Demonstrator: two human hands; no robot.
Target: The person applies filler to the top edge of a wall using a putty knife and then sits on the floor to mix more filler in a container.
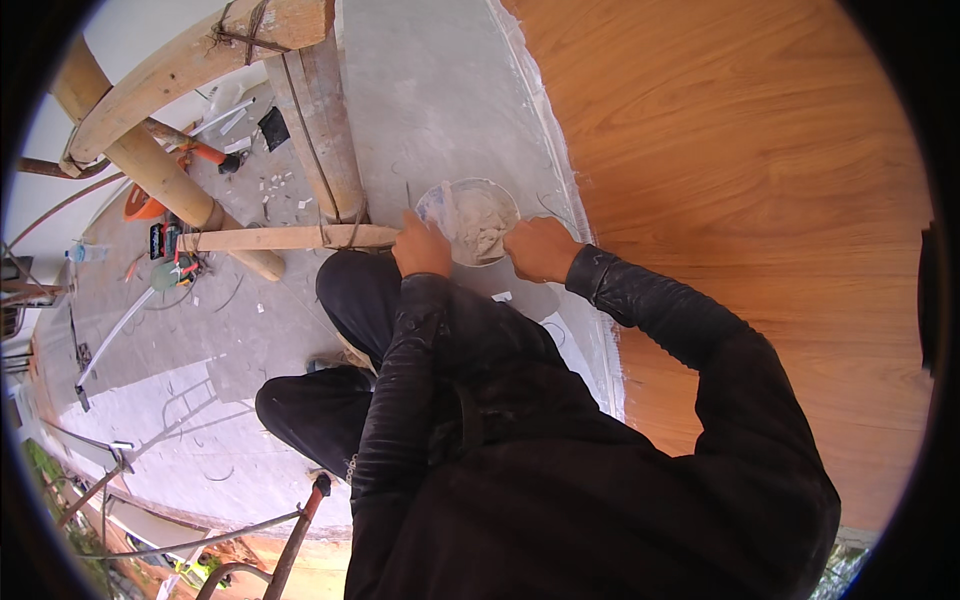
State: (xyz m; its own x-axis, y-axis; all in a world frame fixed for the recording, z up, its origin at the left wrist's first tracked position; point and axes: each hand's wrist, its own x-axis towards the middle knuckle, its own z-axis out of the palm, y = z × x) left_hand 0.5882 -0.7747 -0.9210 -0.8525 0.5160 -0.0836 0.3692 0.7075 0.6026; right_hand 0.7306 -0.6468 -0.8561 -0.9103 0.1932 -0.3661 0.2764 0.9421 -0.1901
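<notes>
While the left hand (423, 246) and right hand (541, 250) curl their fingers at nine and four o'clock on the bucket (488, 181), I can't tell whether they're clamped on its rim. It's at two o'clock from the black-trousered knee (352, 290). With soft pale paste (483, 226) inside, it's probably heavy and slick – best gripped by opposite sides. The left forearm (412, 350) rises from six; the right elbow (745, 360) juts toward four.
</notes>
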